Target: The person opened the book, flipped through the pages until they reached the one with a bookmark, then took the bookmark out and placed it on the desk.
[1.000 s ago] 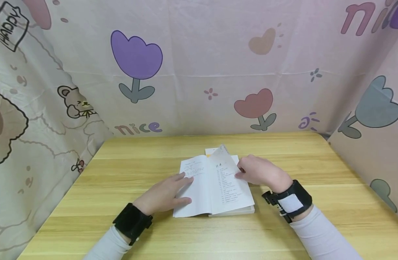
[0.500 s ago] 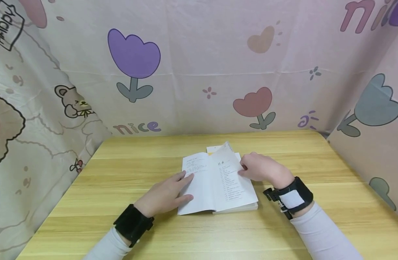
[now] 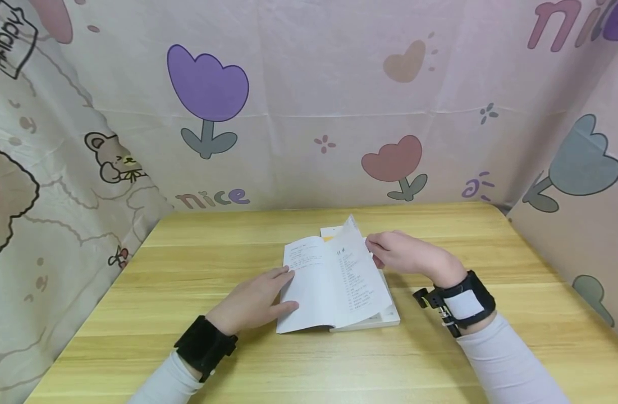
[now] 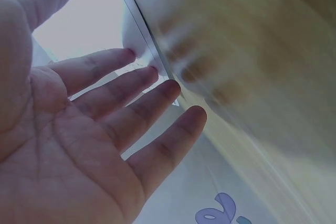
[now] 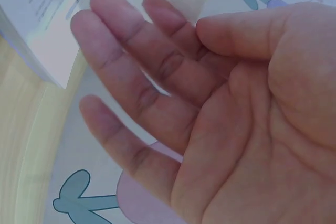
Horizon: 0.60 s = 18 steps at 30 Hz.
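Observation:
An open book point(image 3: 309, 297) with printed pages lies in the middle of the table. Its right-hand leaf point(image 3: 356, 275) is lifted and slants over the pages beneath, its top corner standing up. My left hand point(image 3: 255, 300) rests with spread fingers along the left page's outer edge; in the left wrist view its straight fingers point(image 4: 152, 114) lie beside that edge. My right hand point(image 3: 404, 253) is at the leaf's upper right edge, fingertips right at the paper. In the right wrist view, its fingers point(image 5: 152, 77) are loosely bent, with nothing visible between thumb and index finger.
Beyond the book's top edge a white and yellow piece point(image 3: 329, 233) sticks out. The wooden table point(image 3: 213, 241) ends at a patterned cloth point(image 3: 293, 163) hung behind it and on both sides. Each wrist wears a black strap point(image 3: 206, 348).
The book has slid slightly right. Its right leaf has risen, baring more of the pages beneath. My right hand's fingers have loosened from the page edge, while my left hand has stayed on the left page.

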Each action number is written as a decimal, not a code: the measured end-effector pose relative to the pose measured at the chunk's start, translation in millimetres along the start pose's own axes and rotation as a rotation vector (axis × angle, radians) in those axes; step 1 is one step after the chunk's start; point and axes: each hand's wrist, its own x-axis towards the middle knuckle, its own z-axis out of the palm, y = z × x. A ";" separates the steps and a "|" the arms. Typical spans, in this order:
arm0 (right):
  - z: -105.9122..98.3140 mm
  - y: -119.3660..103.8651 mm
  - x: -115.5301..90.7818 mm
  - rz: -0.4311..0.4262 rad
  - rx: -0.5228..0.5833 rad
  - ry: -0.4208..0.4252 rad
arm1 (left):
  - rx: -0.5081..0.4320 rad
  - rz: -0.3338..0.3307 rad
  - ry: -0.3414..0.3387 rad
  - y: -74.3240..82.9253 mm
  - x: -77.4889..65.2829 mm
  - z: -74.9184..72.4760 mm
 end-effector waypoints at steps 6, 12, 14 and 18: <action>-0.7 -4.1 -1.3 -0.023 0.021 -0.008 | -0.018 0.002 -0.002 -1.5 -0.3 -0.9; 1.3 -8.4 0.1 -0.018 0.004 -0.030 | -0.055 0.014 0.011 -2.5 -1.8 -4.2; 2.7 -9.2 1.2 -0.025 -0.011 -0.029 | -0.053 0.020 0.016 -3.2 -1.9 -4.6; 6.2 -11.4 3.9 -0.045 -0.040 -0.028 | -0.049 0.024 0.021 -5.0 -2.6 -5.7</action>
